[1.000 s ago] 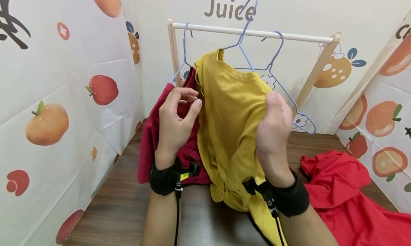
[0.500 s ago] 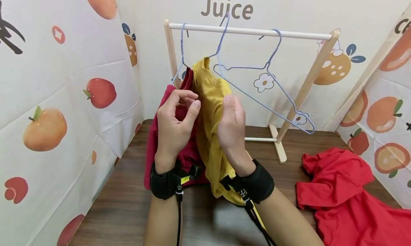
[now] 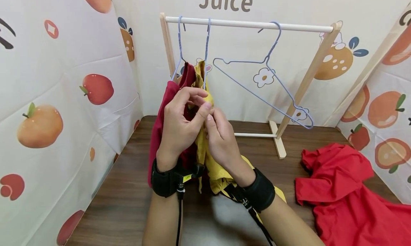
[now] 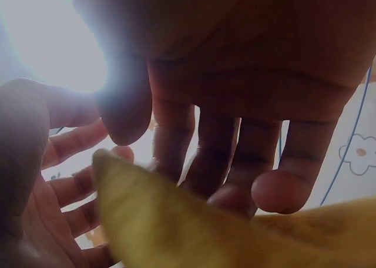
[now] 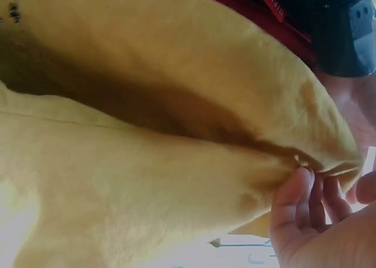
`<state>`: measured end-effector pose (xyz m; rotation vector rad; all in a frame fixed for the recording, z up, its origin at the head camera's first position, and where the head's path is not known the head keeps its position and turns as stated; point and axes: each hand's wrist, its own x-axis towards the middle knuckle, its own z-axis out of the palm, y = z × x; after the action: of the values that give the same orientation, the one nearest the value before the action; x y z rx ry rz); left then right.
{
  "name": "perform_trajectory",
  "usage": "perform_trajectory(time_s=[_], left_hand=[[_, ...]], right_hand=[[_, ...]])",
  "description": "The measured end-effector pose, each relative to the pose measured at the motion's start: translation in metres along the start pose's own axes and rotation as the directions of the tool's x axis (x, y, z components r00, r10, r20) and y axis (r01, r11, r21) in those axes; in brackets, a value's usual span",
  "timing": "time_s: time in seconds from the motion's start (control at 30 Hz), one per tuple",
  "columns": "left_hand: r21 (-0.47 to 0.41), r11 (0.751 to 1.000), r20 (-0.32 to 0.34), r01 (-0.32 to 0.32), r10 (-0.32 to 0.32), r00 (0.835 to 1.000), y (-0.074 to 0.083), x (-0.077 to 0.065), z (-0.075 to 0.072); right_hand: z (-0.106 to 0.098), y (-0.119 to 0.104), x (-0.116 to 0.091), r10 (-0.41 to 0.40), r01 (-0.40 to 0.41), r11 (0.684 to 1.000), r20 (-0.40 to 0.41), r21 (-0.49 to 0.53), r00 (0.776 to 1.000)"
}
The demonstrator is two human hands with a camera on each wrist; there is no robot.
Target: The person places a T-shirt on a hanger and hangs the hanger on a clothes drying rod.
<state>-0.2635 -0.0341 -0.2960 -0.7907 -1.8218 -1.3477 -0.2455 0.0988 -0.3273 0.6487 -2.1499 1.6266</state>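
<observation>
A yellow shirt (image 3: 218,169) hangs on a blue wire hanger (image 3: 206,42) hooked over the rack's bar, turned edge-on. Thumb and fingers of my right hand (image 3: 223,142) pinch its cloth, and the right wrist view shows the fabric (image 5: 176,180) gathered at the fingertips. My left hand (image 3: 179,121) is raised beside the shirt, its fingers loosely bent and its thumb close to the right fingertips. In the left wrist view the yellow cloth (image 4: 176,221) passes below those fingers; whether they touch it is unclear. Left of the shirt hangs a dark red garment (image 3: 160,131), partly covered by my left hand.
The wooden rack has a white bar (image 3: 240,23). A bare blue hanger (image 3: 275,42) hangs farther right. A bright red garment (image 3: 340,192) lies crumpled on the brown table (image 3: 112,203). Fruit-printed cloth (image 3: 112,42) encloses the left, back and right sides.
My right hand has moved left with the yellow shirt, up to my left hand. The shirt's hanger has swung edge-on and shifted left along the bar. The left hand has hardly moved.
</observation>
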Motion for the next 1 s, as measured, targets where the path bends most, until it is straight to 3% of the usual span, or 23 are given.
perform_trajectory(time_s=[0.5, 1.0], left_hand=[[0.112, 0.994, 0.085, -0.014, 0.004, 0.996, -0.005, 0.000, 0.004], [0.131, 0.991, 0.090, -0.020, 0.009, 0.996, -0.005, 0.000, 0.005]], right_hand=[[-0.015, 0.006, -0.018, 0.000, 0.014, 0.993, 0.115, -0.119, 0.993], [-0.037, 0.015, -0.027, 0.010, 0.014, 0.991, 0.179, -0.132, 0.984]])
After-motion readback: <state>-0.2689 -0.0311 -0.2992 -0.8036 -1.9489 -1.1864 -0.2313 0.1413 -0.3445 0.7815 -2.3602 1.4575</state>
